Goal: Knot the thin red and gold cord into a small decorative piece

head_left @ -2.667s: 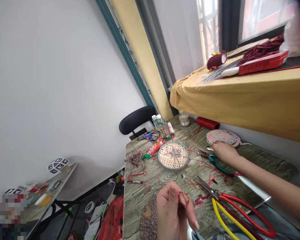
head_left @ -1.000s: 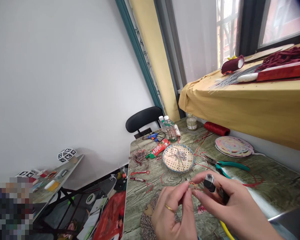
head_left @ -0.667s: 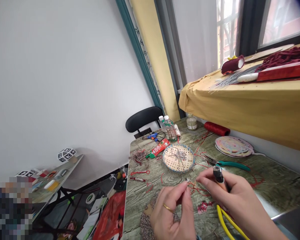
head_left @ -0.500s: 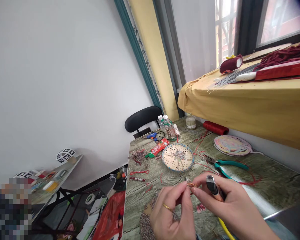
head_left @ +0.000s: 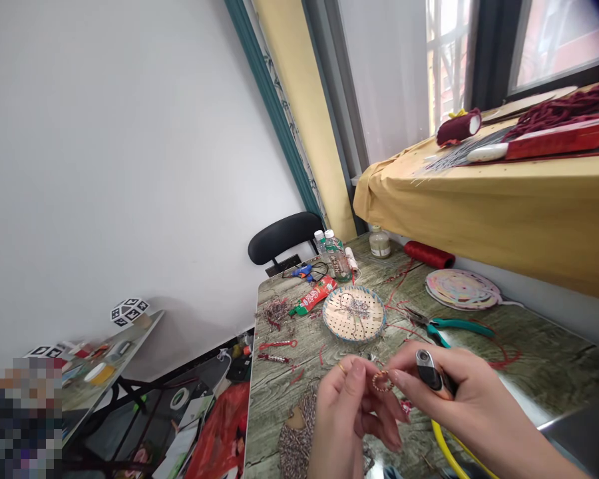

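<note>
A small ring of twisted orange-brown cord (head_left: 382, 381) is held up between both hands over the table. The thumb and forefinger of my right hand (head_left: 442, 386) pinch its upper edge, and a lighter (head_left: 429, 372) with a metal top is tucked in the same hand. My left hand (head_left: 352, 406) touches the ring's left side with its fingertips, its lower fingers curled below. Beyond the hands lies a round woven disc (head_left: 354, 314) with a cord figure on it. Teal-handled pliers (head_left: 462, 326) rest behind my right hand.
On the table (head_left: 274, 426) are a speckled yarn piece (head_left: 295, 446), a red-green packet (head_left: 315, 296), bottles (head_left: 335, 256), a red thread spool (head_left: 429, 254) and a pastel coiled disc (head_left: 462, 289). A yellow-handled tool (head_left: 446, 446) lies under my right wrist. A yellow-clothed ledge (head_left: 479, 199) stands at right.
My left hand has turned and its lower fingers have spread from the pinch. The cord piece, earlier mostly hidden between the fingertips, now shows as a ring. My right hand still holds the lighter.
</note>
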`<state>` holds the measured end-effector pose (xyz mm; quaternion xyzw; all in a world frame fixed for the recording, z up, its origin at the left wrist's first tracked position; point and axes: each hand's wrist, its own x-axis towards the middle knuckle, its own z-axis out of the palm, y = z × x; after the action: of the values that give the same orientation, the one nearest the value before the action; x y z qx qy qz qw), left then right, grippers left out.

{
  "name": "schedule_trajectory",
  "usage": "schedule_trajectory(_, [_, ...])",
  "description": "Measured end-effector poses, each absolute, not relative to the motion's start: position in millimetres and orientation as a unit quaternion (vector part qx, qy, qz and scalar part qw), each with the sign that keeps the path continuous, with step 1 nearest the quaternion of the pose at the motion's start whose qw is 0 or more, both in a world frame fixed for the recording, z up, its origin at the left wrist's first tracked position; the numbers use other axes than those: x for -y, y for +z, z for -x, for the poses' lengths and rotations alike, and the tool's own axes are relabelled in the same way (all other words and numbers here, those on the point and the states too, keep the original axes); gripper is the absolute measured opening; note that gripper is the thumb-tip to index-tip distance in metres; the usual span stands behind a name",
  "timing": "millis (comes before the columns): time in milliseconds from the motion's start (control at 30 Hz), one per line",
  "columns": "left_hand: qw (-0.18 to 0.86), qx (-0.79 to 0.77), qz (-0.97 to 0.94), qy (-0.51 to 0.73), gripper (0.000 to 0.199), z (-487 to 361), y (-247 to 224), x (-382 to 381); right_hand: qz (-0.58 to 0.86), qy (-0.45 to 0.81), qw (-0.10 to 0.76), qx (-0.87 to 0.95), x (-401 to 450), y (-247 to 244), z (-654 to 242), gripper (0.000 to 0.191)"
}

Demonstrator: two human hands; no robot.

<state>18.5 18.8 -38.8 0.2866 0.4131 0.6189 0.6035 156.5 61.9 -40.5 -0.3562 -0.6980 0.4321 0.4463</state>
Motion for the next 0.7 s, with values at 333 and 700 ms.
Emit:
schedule_trajectory(333, [0.720, -0.360, -0.259, 0.534, 0.053, -23.1, -38.2, -24.9, 0.342, 0.389, 0.464, 0.718, -63.1, -37.8, -165.2, 0.026])
schedule_trajectory(700, [0.541, -0.429, -0.220, 0.689, 0.027, -23.2, -29.3, -17.8, 0.341, 0.623, 0.371, 0.598, -67.2, -34.0, -174.1, 0.024])
